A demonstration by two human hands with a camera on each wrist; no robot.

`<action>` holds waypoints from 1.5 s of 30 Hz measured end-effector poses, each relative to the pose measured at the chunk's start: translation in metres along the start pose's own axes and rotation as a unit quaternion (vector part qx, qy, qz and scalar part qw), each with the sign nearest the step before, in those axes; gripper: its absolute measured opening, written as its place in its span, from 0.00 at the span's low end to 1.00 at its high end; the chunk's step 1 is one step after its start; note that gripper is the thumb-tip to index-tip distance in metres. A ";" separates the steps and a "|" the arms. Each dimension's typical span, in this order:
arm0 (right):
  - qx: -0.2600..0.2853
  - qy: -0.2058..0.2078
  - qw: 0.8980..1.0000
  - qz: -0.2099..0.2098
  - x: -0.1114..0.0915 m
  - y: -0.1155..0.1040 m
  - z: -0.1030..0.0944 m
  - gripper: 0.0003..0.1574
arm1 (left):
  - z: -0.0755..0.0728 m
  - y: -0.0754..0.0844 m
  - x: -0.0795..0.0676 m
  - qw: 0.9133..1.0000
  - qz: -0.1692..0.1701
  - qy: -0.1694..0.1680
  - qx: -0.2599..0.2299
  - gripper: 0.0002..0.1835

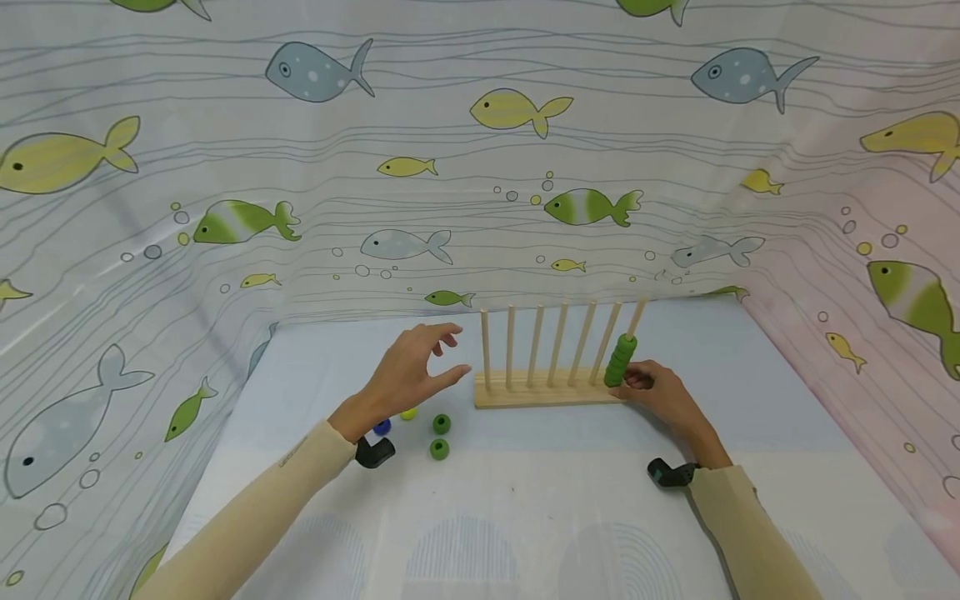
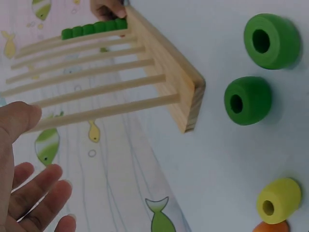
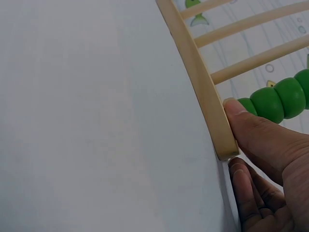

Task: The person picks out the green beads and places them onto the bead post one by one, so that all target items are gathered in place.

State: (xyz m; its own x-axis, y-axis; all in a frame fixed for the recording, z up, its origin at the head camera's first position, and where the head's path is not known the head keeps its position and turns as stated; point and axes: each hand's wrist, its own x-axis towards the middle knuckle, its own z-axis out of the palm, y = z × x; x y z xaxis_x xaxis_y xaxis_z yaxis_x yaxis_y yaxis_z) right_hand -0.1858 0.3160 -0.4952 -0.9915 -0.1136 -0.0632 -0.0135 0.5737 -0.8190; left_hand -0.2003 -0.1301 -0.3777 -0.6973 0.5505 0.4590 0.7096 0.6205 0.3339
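A wooden bead rack (image 1: 551, 398) with a row of upright pegs stands on the table. Several green beads (image 1: 619, 360) are stacked on its rightmost peg. At that end my right hand (image 1: 663, 396) holds the base; in the right wrist view the thumb (image 3: 260, 133) lies on the wood beside the lowest bead, with the fingers curled at the end. My left hand (image 1: 412, 367) hovers left of the rack, thumb and fingers apart, nothing between them. Two loose green beads, one nearer the rack (image 1: 442, 424) and one closer to me (image 1: 439, 450), lie below it.
Left of the loose green beads lie a yellow bead (image 1: 408, 413) and a blue bead (image 1: 382, 427), partly hidden by the left arm. An orange bead (image 2: 272, 227) shows at the left wrist view's lower edge. A fish-patterned curtain (image 1: 480, 192) rises behind the table.
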 end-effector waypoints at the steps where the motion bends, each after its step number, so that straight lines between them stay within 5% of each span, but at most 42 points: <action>1: 0.000 -0.001 1.000 0.001 0.000 0.000 0.000 0.44 | 0.001 -0.001 -0.003 1.000 -0.003 -0.004 -0.001 0.31; 28: -0.006 0.001 1.000 0.004 0.000 -0.004 0.001 0.44 | 0.023 -0.003 -0.083 0.986 -0.099 -0.098 -0.089 0.21; 37: -0.008 -0.002 1.000 0.002 0.001 0.000 0.002 0.43 | 0.030 -0.004 -0.100 0.987 -0.054 -0.112 -0.104 0.15; 45: 0.007 -0.004 1.000 0.014 -0.002 -0.003 0.001 0.43 | 0.031 -0.005 -0.107 0.984 -0.063 -0.138 -0.091 0.15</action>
State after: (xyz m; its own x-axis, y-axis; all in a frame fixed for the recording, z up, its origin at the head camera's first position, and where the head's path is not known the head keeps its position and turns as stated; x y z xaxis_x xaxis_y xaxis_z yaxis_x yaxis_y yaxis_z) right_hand -0.1840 0.3138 -0.4932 -0.9904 -0.1043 -0.0910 0.0162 0.5656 -0.8245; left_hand -0.1324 -0.1748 -0.4539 -0.7643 0.6218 0.1710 0.6042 0.5978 0.5269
